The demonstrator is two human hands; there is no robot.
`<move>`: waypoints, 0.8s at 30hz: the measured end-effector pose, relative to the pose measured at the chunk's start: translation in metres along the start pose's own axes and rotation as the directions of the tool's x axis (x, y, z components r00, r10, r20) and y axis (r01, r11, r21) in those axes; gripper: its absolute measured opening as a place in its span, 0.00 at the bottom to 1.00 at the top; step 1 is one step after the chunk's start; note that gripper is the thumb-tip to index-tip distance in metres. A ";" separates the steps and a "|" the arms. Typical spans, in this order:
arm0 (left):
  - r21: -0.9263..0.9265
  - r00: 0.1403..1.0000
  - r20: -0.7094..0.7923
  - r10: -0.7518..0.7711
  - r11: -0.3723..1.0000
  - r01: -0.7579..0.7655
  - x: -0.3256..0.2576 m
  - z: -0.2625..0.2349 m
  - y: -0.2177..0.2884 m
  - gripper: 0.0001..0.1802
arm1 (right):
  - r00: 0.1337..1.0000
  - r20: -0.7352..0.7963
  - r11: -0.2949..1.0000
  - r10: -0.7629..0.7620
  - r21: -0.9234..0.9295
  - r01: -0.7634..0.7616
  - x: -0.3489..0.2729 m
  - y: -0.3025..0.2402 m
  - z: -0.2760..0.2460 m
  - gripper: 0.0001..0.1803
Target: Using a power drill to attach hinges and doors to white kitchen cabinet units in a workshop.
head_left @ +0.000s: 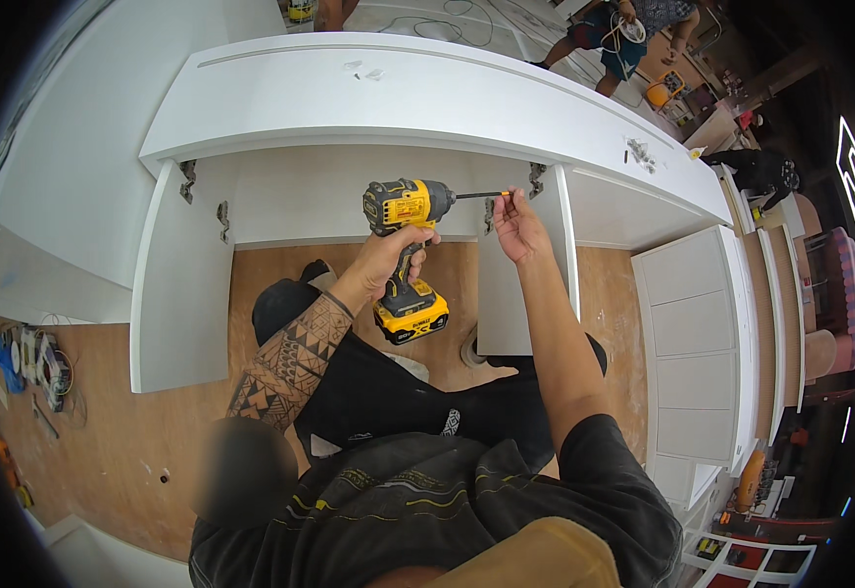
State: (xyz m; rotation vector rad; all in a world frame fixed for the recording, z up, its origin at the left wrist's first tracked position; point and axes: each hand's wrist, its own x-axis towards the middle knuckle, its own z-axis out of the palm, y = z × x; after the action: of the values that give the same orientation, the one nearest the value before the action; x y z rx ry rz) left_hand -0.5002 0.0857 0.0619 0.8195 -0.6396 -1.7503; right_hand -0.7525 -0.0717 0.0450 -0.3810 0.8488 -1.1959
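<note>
My left hand [395, 252] grips the handle of a yellow and black cordless driver [406, 206], held level with its bit pointing right. My right hand [515, 227] reaches up beside it, and its fingertips pinch the tip of the bit [499, 195], where something small and yellowish sits. That tip is close to a metal hinge [489, 214] on the open right cabinet door [506, 294]. A second hinge [537, 178] sits just above, by the cabinet's edge. I am seated on the floor facing the open white cabinet [398, 98].
The left door [180, 284] stands open with two hinges [222, 220] on it. Loose screws [640, 152] lie on the cabinet top. A white panelled front [692, 343] is at the right. Tools and cables [30, 358] lie on the plywood floor. Another person [623, 29] stands behind the cabinet.
</note>
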 end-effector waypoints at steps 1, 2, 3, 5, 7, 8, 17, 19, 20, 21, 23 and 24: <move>0.024 1.000 -0.005 -0.010 1.000 0.010 0.000 0.000 0.000 0.14 | 1.000 0.027 1.000 0.007 0.005 -0.008 0.001 -0.001 0.001 0.13; 0.023 1.000 -0.006 -0.007 1.000 0.007 0.000 0.000 0.000 0.14 | 1.000 0.022 1.000 0.000 0.019 0.000 0.001 -0.001 0.001 0.13; 0.030 1.000 -0.019 -0.008 1.000 0.008 0.000 0.000 -0.001 0.13 | 1.000 -0.015 0.999 -0.014 0.031 0.014 0.002 -0.002 0.002 0.13; 0.037 0.999 -0.031 -0.011 0.999 0.013 0.001 0.001 -0.002 0.13 | 0.999 0.036 1.000 -0.004 0.002 0.004 0.003 -0.005 0.001 0.12; 0.034 1.000 -0.014 -0.014 0.999 0.015 0.002 0.000 -0.003 0.13 | 0.998 0.055 1.000 0.002 -0.028 0.000 0.002 -0.008 -0.001 0.12; 0.034 1.000 -0.010 -0.007 0.999 0.008 0.003 -0.001 -0.003 0.13 | 0.997 0.069 0.998 0.017 -0.063 -0.012 0.001 -0.010 -0.001 0.11; -0.113 0.998 0.023 -0.050 0.992 0.052 0.013 -0.005 -0.019 0.14 | 0.997 -0.049 0.997 0.061 -0.049 -0.063 -0.006 0.003 0.014 0.18; -0.241 0.989 0.026 -0.146 0.959 0.148 0.020 -0.005 -0.024 0.14 | 0.982 -0.175 0.995 0.064 -0.069 -0.077 -0.006 0.002 0.018 0.23; -0.245 0.991 0.024 -0.130 0.960 0.132 0.025 -0.006 -0.027 0.14 | 0.960 -0.253 0.941 -0.115 -0.338 0.024 -0.004 -0.001 0.019 0.28; -0.280 0.984 0.021 -0.179 0.943 0.178 0.031 -0.007 -0.029 0.15 | 0.913 -0.273 0.803 -0.304 -0.589 0.092 -0.001 -0.004 0.020 0.32; -0.325 0.974 0.011 -0.226 0.920 0.218 0.045 -0.010 -0.035 0.15 | 0.761 -0.032 0.387 -0.648 -0.874 0.293 0.012 -0.023 0.020 0.35; -0.341 0.969 0.010 -0.247 0.910 0.236 0.055 -0.012 -0.038 0.17 | 0.516 0.321 -0.146 -0.794 -0.925 0.351 0.023 -0.036 0.021 0.37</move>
State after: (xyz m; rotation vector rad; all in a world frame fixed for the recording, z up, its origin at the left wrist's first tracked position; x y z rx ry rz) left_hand -0.5251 0.0451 0.0141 0.7043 -0.2040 -1.9955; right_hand -0.7580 -0.1088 0.0745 -1.9183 1.9187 -1.4490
